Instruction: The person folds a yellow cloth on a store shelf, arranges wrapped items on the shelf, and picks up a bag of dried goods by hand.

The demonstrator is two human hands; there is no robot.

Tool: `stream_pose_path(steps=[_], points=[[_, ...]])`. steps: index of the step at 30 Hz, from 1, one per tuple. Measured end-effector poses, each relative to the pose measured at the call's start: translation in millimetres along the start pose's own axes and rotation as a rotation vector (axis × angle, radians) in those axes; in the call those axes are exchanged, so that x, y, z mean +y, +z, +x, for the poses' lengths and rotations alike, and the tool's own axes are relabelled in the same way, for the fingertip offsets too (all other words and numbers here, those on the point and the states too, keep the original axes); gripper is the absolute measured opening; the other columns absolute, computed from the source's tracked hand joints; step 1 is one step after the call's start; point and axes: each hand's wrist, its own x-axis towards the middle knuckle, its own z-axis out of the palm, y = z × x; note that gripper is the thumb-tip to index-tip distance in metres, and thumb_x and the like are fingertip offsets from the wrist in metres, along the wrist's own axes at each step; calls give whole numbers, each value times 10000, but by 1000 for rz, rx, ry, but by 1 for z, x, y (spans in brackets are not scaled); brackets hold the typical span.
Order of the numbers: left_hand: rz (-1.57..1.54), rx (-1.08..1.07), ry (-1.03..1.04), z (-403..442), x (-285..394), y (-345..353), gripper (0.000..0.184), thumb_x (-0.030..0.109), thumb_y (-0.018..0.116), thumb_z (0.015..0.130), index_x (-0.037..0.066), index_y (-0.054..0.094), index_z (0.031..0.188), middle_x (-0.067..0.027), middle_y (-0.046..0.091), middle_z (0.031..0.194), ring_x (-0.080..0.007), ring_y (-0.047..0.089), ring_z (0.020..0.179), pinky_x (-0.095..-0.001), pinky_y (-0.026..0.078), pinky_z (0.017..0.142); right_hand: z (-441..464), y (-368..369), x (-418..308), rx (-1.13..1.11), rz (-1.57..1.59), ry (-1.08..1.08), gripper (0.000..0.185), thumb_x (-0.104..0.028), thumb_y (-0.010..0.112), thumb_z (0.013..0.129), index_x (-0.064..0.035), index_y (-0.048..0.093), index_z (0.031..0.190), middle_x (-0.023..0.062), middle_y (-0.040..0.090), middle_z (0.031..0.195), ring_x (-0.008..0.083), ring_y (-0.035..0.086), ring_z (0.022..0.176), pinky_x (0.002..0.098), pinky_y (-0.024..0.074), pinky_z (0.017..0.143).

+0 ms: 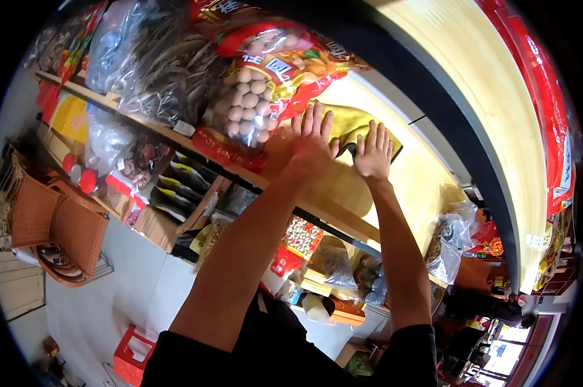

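Both arms reach forward to a light wooden shelf (pixel 417 193). My left hand (pixel 312 138) lies with its fingers spread at the left edge of a yellow-green cloth (pixel 349 119), close beside a red bag of round brown fruit (pixel 246 106); motion blurs the back of this hand. My right hand (pixel 373 153) rests on the cloth's right part, palm down, fingers stretched out. The cloth is flat with a dark fold between the two hands. Whatever lies under the palms is hidden.
Bags of dried goods (pixel 169 71) fill the shelf at the upper left. A clear bag (pixel 449 242) sits at the shelf's right end. An upper shelf board (pixel 478 97) curves overhead. Below are packed goods (pixel 304 237), a wicker chair (pixel 78 226) and a red stool (pixel 131 361).
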Motion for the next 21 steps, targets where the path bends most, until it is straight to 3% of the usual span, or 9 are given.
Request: stream_pose_path(steps=[2,6,8,10,12,13,14,15,21], points=[[39,67,30,9,3,5,711,446,472,928,93,287,1516,-170,158,1599,-310,152,1477,-521,63,1182,10,5,-3,-15,-80,40,632,-451,322,1016,-113,218,1540,176,184,1599,337,146,1486,478,107,1199],[47,176,112,33,7,18,666,409,550,874,104,433,1454,-188,293,1556,-313,256,1446,-522,93,1190,16,-18,-27,-136,-7,65,657,-436,363,990,-77,234,1525,222,220,1573,383,183,1465,501,127,1190],[-45,100,110,50,8,24,654,395,552,880,102,427,1450,-161,312,1550,-302,254,1445,-523,110,1185,16,-30,-34,-109,54,-4,699,-448,401,964,-52,241,1517,242,236,1559,397,194,1458,506,133,1187],[33,247,99,53,12,25,639,406,543,886,107,432,1439,-141,353,1526,-296,240,1449,-518,106,1185,19,3,-16,134,15,-106,707,-461,400,957,-30,265,1501,261,253,1546,410,212,1447,512,129,1186],[-4,5,118,64,7,24,619,418,534,892,98,456,1416,-126,405,1480,-282,265,1425,-517,100,1183,23,28,-3,348,-37,-180,719,-475,400,950,-7,289,1484,279,270,1533,423,230,1437,518,125,1184],[25,29,105,64,9,23,605,425,530,896,94,476,1399,-115,431,1457,-276,283,1409,-517,100,1180,21,22,-10,17,-80,92,713,-477,395,951,-4,305,1477,288,303,1516,428,246,1431,519,121,1184],[54,53,93,64,10,23,593,431,526,899,90,497,1383,-104,457,1435,-269,301,1393,-516,100,1177,22,25,-8,16,-42,104,631,-455,406,951,-49,410,1433,283,411,1451,437,318,1392,535,145,1167],[48,253,151,64,7,33,579,438,519,903,89,518,1365,-98,486,1410,-268,299,1394,-516,90,1177,16,-6,-29,117,-3,37,516,-412,436,942,-101,529,1343,244,513,1366,424,433,1304,530,268,1113],[-70,260,240,55,0,37,598,410,548,868,85,505,1369,-114,459,1430,-288,288,1402,-535,102,1174,16,-48,-39,-205,410,8,427,-345,474,913,-109,602,1245,201,580,1275,385,541,1180,488,427,985]])
